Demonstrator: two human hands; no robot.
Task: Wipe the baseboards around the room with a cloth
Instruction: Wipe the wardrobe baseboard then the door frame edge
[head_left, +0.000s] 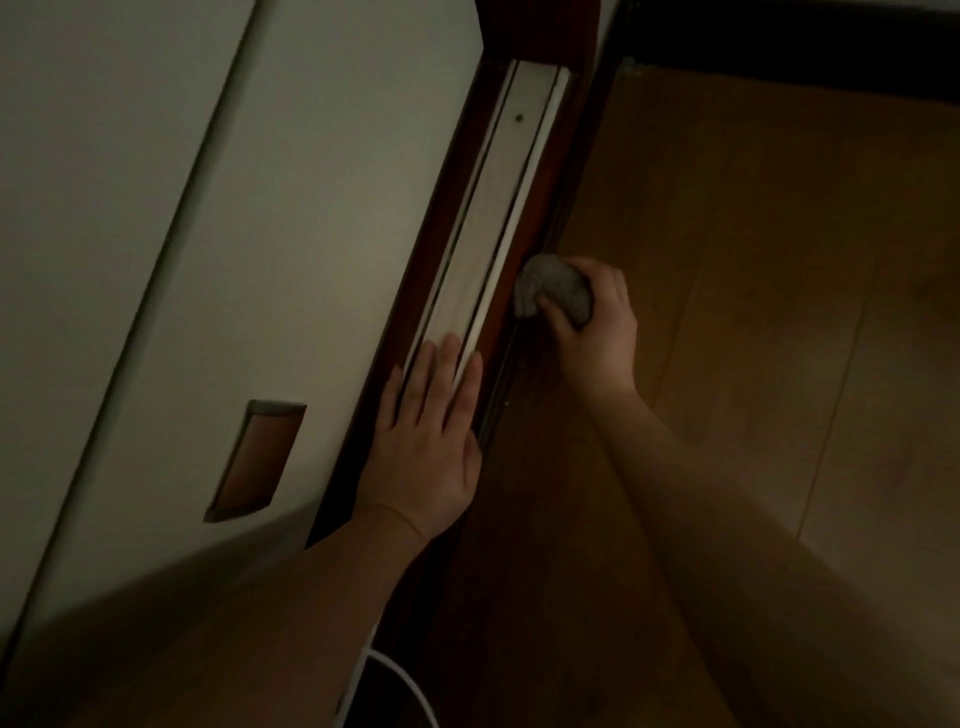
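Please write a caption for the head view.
Right hand wipes dark trim with grey cloth; left hand rests flat.

The single head view looks steeply down from above and close in, facing a white door (260, 234) and the wooden floor (753, 260) beside it. The light is dim, so the far top edge seems lost in shadow.

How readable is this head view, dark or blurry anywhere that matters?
Head view: dim overall, no glare; the cloth in the right hand and the left hand flat on the pale rail read clearly; the lower foreground sinks into shadow, the top right corner is near black, edges slightly soft.
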